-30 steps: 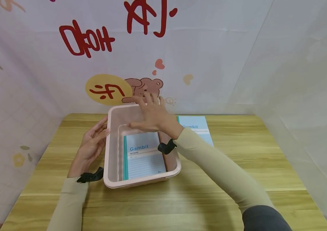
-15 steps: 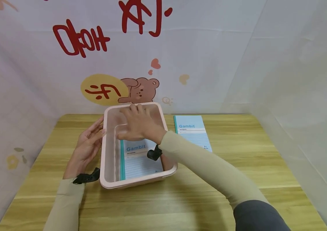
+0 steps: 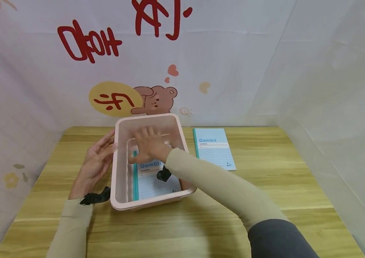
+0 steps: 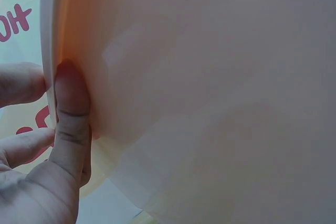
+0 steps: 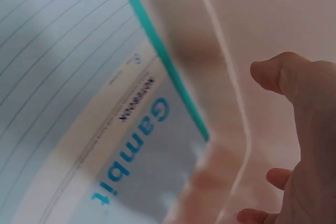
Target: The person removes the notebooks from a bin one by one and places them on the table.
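A pale pink plastic basin (image 3: 150,200) stands on the table with a Gambit notebook (image 3: 160,181) lying flat inside it. My left hand (image 3: 93,161) holds the basin's left rim; in the left wrist view the thumb and fingers (image 4: 71,90) lie along that edge. Inside the basin, my right hand (image 3: 150,145) hovers with spread fingers over the notebook's upper end. The right wrist view has the same notebook (image 5: 157,145) with its teal spine beside the basin wall, and the right thumb and fingertips (image 5: 268,77) apart from it.
A second Gambit notebook (image 3: 214,148) lies on the wooden table (image 3: 266,186) to the right of the basin. A white cloth (image 3: 234,53) with red characters and a cartoon bear (image 3: 158,100) rises behind the table, with pale cloth on both sides.
My right hand has come down from above the basin's far rim into the basin, towards me. The left hand stays at the left rim. The head view has shifted slightly.
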`<state>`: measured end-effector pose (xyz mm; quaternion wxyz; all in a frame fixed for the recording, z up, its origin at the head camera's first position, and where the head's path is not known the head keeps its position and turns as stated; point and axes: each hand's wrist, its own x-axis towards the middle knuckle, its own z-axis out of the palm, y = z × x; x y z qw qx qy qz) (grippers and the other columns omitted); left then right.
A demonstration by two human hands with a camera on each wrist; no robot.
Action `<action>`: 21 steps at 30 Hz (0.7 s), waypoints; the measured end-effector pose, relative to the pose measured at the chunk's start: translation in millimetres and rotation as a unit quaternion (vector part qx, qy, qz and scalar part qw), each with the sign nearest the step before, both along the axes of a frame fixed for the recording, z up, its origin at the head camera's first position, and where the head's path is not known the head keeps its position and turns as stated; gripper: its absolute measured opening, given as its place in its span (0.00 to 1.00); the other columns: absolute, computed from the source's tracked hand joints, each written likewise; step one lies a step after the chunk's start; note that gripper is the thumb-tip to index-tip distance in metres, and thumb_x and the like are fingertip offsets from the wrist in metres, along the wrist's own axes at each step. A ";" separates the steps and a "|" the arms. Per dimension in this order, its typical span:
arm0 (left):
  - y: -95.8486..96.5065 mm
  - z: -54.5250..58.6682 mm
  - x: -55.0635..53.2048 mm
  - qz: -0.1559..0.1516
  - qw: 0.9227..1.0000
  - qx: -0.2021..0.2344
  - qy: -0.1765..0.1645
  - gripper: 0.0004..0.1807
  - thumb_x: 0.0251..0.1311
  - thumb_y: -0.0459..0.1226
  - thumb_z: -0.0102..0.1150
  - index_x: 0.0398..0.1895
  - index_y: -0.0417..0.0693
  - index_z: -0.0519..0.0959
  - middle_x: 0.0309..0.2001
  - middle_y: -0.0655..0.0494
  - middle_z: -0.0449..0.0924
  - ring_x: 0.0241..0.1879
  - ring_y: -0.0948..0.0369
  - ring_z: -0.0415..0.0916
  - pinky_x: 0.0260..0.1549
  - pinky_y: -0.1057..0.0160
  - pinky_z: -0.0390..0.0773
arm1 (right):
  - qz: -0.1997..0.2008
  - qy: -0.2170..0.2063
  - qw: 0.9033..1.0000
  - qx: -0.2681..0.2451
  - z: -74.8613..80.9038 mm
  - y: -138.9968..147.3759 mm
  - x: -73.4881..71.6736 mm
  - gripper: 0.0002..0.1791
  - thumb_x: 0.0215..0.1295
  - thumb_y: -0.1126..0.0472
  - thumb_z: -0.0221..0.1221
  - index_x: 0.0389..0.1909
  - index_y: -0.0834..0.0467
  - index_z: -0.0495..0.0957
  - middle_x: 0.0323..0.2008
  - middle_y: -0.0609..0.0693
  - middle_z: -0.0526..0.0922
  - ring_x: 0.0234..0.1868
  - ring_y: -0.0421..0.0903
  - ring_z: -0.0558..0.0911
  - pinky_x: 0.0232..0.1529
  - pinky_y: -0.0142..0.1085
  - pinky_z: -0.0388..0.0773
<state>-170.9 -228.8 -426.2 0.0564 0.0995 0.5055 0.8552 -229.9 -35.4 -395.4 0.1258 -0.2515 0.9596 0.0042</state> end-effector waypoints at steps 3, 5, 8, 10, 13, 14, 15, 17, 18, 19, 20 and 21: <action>1.2 -0.8 0.1 0.001 1.000 -0.003 0.001 0.37 0.73 0.25 0.51 0.81 0.36 0.49 0.59 0.50 0.73 0.50 0.64 0.81 0.48 0.69 0.86 | -0.014 -0.019 1.000 0.011 -5.9 -2.2 0.8 0.52 0.61 0.23 0.54 0.79 0.44 0.51 0.79 0.52 0.53 0.79 0.53 0.53 0.79 0.59 0.57; 1.6 -1.2 0.2 0.003 1.000 -0.005 0.003 0.37 0.73 0.25 0.51 0.81 0.35 0.49 0.59 0.50 0.74 0.51 0.63 0.81 0.48 0.69 0.85 | -0.021 -0.026 0.999 0.019 -8.5 -3.6 1.6 0.53 0.61 0.22 0.53 0.80 0.45 0.51 0.79 0.53 0.53 0.79 0.54 0.53 0.78 0.60 0.58; 2.0 -1.1 0.0 0.004 1.000 -0.004 0.008 0.37 0.73 0.25 0.51 0.81 0.34 0.49 0.58 0.50 0.74 0.51 0.63 0.81 0.49 0.69 0.85 | -0.024 -0.028 0.999 0.028 -11.4 -5.5 2.4 0.55 0.60 0.21 0.54 0.80 0.46 0.51 0.78 0.54 0.54 0.78 0.54 0.55 0.77 0.59 0.60; 1.9 -1.0 0.1 0.004 1.000 -0.005 0.008 0.38 0.73 0.25 0.51 0.81 0.34 0.49 0.58 0.50 0.74 0.51 0.64 0.81 0.49 0.69 0.85 | -0.026 -0.031 0.998 0.037 -14.0 -6.8 2.9 0.56 0.59 0.20 0.54 0.81 0.46 0.50 0.79 0.54 0.52 0.78 0.53 0.54 0.78 0.58 0.59; 1.4 -0.7 0.5 0.005 1.000 -0.005 0.006 0.37 0.73 0.25 0.51 0.81 0.35 0.49 0.58 0.50 0.74 0.51 0.64 0.81 0.49 0.69 0.85 | -0.033 -0.046 0.998 0.033 -18.0 -7.9 4.4 0.58 0.58 0.20 0.55 0.82 0.45 0.48 0.80 0.53 0.50 0.79 0.53 0.53 0.77 0.57 0.60; 1.2 -0.6 0.7 0.006 1.000 -0.004 0.005 0.37 0.73 0.25 0.51 0.81 0.35 0.49 0.58 0.50 0.74 0.51 0.64 0.81 0.49 0.69 0.85 | -0.038 -0.052 0.998 0.027 -19.2 -8.1 5.1 0.59 0.58 0.20 0.56 0.82 0.44 0.47 0.81 0.52 0.50 0.79 0.52 0.53 0.77 0.57 0.61; 1.0 -0.5 0.9 0.007 1.000 -0.005 0.003 0.37 0.73 0.25 0.51 0.81 0.36 0.49 0.58 0.50 0.74 0.51 0.64 0.80 0.49 0.69 0.85 | -0.044 -0.057 0.997 0.024 -20.3 -8.3 5.7 0.59 0.57 0.20 0.57 0.82 0.44 0.46 0.81 0.51 0.49 0.79 0.52 0.53 0.76 0.56 0.62; 0.7 -0.5 1.0 0.008 1.000 -0.006 0.002 0.37 0.73 0.25 0.51 0.81 0.36 0.50 0.58 0.50 0.74 0.51 0.64 0.80 0.49 0.69 0.85 | -0.053 -0.066 0.996 0.016 -21.8 -8.5 7.4 0.59 0.56 0.20 0.58 0.82 0.44 0.47 0.81 0.51 0.50 0.78 0.52 0.55 0.74 0.56 0.66; 0.6 -0.4 1.0 0.008 1.000 -0.005 0.002 0.37 0.73 0.25 0.51 0.81 0.36 0.50 0.58 0.50 0.74 0.52 0.64 0.80 0.49 0.69 0.85 | -0.057 -0.068 0.996 0.015 -22.1 -8.6 8.2 0.60 0.55 0.20 0.59 0.81 0.44 0.48 0.80 0.51 0.51 0.77 0.51 0.56 0.73 0.55 0.67; 0.6 -0.4 0.9 0.007 1.000 -0.007 0.003 0.37 0.73 0.25 0.51 0.81 0.36 0.50 0.58 0.50 0.74 0.52 0.64 0.80 0.49 0.70 0.85 | -0.060 -0.069 0.996 0.016 -22.3 -8.7 9.0 0.60 0.54 0.20 0.60 0.81 0.44 0.49 0.80 0.51 0.53 0.76 0.51 0.57 0.72 0.55 0.69; 0.6 -0.3 1.0 0.006 1.000 -0.007 0.003 0.37 0.73 0.25 0.51 0.81 0.36 0.50 0.58 0.50 0.74 0.52 0.64 0.80 0.49 0.70 0.85 | -0.062 -0.069 0.995 0.021 -22.6 -9.0 9.5 0.60 0.54 0.20 0.60 0.81 0.44 0.49 0.79 0.51 0.53 0.75 0.51 0.57 0.71 0.54 0.70; 0.7 -0.2 1.0 0.006 1.000 -0.007 0.003 0.37 0.73 0.24 0.51 0.81 0.36 0.50 0.58 0.50 0.74 0.52 0.64 0.80 0.49 0.70 0.85 | -0.062 -0.070 0.995 0.027 -22.8 -9.4 9.8 0.59 0.54 0.20 0.60 0.80 0.44 0.50 0.79 0.52 0.54 0.74 0.51 0.58 0.71 0.54 0.70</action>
